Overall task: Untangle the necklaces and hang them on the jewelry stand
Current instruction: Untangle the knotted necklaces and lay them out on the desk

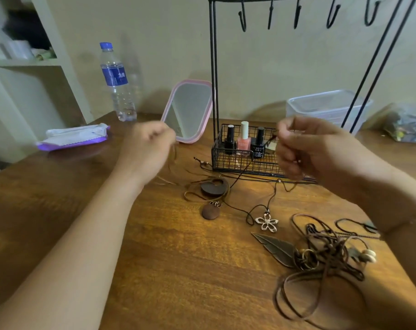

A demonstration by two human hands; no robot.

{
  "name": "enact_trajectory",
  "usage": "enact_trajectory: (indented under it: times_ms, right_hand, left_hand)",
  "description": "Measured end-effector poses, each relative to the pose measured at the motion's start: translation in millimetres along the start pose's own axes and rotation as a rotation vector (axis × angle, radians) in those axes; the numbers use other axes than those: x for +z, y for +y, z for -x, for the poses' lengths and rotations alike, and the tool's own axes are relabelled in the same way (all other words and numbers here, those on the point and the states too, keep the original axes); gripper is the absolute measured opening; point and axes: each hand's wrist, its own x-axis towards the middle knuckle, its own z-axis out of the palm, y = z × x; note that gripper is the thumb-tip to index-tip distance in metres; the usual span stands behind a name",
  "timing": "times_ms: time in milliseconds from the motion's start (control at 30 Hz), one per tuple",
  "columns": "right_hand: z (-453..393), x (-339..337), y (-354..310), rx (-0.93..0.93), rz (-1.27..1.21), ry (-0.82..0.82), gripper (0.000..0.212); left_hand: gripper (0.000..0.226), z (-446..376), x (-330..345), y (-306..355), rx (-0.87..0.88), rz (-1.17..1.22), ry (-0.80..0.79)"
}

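Both hands raised over the wooden table [154, 270], each pinching thin cord: left hand [150, 144] a tan strand, right hand [304, 148] a dark one. Necklaces are light and limp, snag easily — grip cord, not pendants. Visible pendants: four — two wooden discs [211, 198], flower [267, 222], leaf [277, 248]. The tangled cords [330, 253] sit at right. Stand hooks [297, 13] — five, bare.

Wooden table [154, 246], dark brown with visible grain, set against a pale wall. Resting on it, from the left: a purple-and-white packet [73, 137]; an upright water bottle [117, 84] with a blue cap; a pink-framed mirror [189, 110], tilted back; a black wire jewelry stand [213, 67] whose basket base [244, 160] holds three small bottles; a clear plastic container [326, 107]. On the bare wood in front lie corded necklaces: two wooden pendants [213, 198], a flower pendant [267, 222], and a tangled bundle [321, 256] with a metal leaf.
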Motion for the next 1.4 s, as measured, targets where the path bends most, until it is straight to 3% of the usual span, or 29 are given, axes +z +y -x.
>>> enact_trajectory:
  times_ms: [100,167,267,333,533,633,733,833,933,1000,1100,1167,1300,1400]
  right_hand:
    - [2.4,5.9,-8.8,-0.07,-0.115,-0.02,0.019]
    - [3.7,9.4,-8.5,-0.09,-0.017,-0.049,0.014]
    - [5.7,17.3,-4.6,-0.122,0.119,-0.044,0.012]
    - [6.2,21.5,-5.8,-0.147,0.078,-0.02,0.012]
    - [2.7,13.0,-9.9,-0.258,-0.105,0.166,0.007]
    - [0.7,8.8,-9.5,-0.288,-0.227,0.205,0.014]
    - [-0.5,6.8,-8.0,-0.258,-0.383,0.208,0.022]
    - [-3.1,4.9,1.2,-0.176,-0.274,0.294,0.023]
    - [-2.7,5.9,16.1,-0.143,0.278,0.325,0.012]
    - [-0.7,7.5,25.9,-0.148,0.667,0.249,0.007]
    - [0.5,8.7,33.5,-0.119,0.979,0.1,0.019]
    - [0.3,8.2,32.2,-0.123,0.982,0.012,0.032]
    - [-1.0,7.4,32.2,-0.165,0.812,-0.097,0.007]
    - [-1.3,7.9,34.0,-0.168,0.942,-0.091,0.016]
  left_hand:
    - [0.047,12.6,5.7,5.3,0.146,-0.382,-0.341]
    - [0.055,21.9,13.5,13.2,0.212,-0.515,-0.423]
    - [0.05,35.1,27.0,24.1,0.371,-0.418,-0.483]
    - [0.044,37.4,30.6,23.4,0.366,-0.303,-0.596]
    - [0.05,31.6,42.6,-0.7,0.379,-0.423,-0.717]
    - [0.028,25.3,43.4,-6.7,0.422,-0.47,-0.679]
    - [0.021,21.7,36.1,-1.2,0.393,-0.342,-0.582]
    - [0.024,21.9,29.1,7.5,0.307,-0.066,-0.595]
    - [0.02,21.9,20.7,12.7,0.284,0.306,-0.632]
    - [0.023,20.4,17.4,11.5,0.29,0.464,-0.619]
    - [0.026,18.4,15.0,9.6,0.278,0.648,-0.564]
    - [0.023,17.4,14.6,9.0,0.247,0.727,-0.539]
    - [0.022,17.0,12.8,11.1,0.254,0.849,-0.605]
    - [0.026,14.2,5.2,13.1,0.242,0.954,-0.539]
